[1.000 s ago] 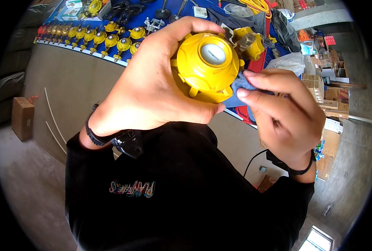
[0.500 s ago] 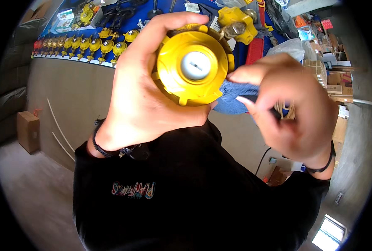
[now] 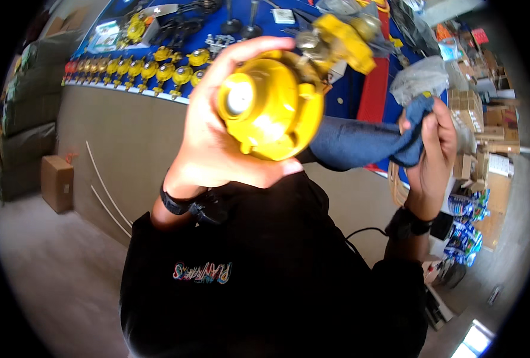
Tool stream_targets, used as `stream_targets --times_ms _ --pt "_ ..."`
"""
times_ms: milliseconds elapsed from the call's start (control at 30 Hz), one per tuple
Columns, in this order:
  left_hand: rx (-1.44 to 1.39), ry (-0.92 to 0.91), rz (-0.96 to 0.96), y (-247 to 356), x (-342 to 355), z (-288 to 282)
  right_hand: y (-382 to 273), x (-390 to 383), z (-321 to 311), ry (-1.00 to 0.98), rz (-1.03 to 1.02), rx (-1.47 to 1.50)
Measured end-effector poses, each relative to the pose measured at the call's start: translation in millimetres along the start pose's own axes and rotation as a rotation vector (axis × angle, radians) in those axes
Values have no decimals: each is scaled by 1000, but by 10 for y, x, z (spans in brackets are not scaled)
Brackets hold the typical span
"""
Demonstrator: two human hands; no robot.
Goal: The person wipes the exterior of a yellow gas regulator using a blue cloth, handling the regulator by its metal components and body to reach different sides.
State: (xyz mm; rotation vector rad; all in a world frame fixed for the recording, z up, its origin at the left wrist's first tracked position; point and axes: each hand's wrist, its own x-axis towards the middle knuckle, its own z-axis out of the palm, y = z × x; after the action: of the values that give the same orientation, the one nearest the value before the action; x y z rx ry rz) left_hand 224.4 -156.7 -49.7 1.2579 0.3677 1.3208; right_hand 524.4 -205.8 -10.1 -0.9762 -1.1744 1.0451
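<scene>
My left hand [image 3: 202, 146] is wrapped round a yellow gas regulator [image 3: 274, 110], a round body with a pale disc in its cap. A yellow knobbed handwheel [image 3: 343, 43] on a metal fitting sticks out from its far right side. In my right hand [image 3: 435, 149] the bunched end of a dark blue cloth [image 3: 360, 143] is pinched between thumb and fingers. The cloth stretches leftward to the regulator, and its far end is hidden behind the yellow body.
Several smaller yellow regulators [image 3: 148, 70] stand in a row along the near edge of a blue-topped table [image 3: 330, 106]. A red strip [image 3: 374, 95] and a clear plastic bag [image 3: 419, 79] lie to the right. On the floor at left sits a cardboard box [image 3: 57, 184].
My right hand has moved right, away from the regulator, pulling the cloth out long. My left hand has tilted the regulator, so its capped face now points more to the left.
</scene>
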Motion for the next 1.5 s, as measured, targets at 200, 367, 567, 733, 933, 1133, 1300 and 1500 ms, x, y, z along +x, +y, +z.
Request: stream_targets --times_ms 200,367,567,733,933,1133,1300,1500 --pt "-17 115 -130 -457 -74 429 737 208 -855 197 248 63" --pt "-1 230 -272 -744 -85 935 2043 415 -1577 153 354 141" --pt "109 322 -354 -1094 -65 1443 3195 416 -2475 179 400 -520" --pt "166 411 -411 -1327 -151 1767 3510 235 -2972 277 405 -620" --pt "265 401 -447 -1483 -96 1978 3548 22 -3356 308 364 -682" --pt "317 410 -423 -1562 -130 2087 3269 -7 -3315 168 25 -1152" --pt "316 448 -384 -1536 -150 2194 3370 194 -3072 -140 -385 -1323" --pt "134 537 -391 -1361 -89 2309 3803 438 -3128 -357 -136 -1527"
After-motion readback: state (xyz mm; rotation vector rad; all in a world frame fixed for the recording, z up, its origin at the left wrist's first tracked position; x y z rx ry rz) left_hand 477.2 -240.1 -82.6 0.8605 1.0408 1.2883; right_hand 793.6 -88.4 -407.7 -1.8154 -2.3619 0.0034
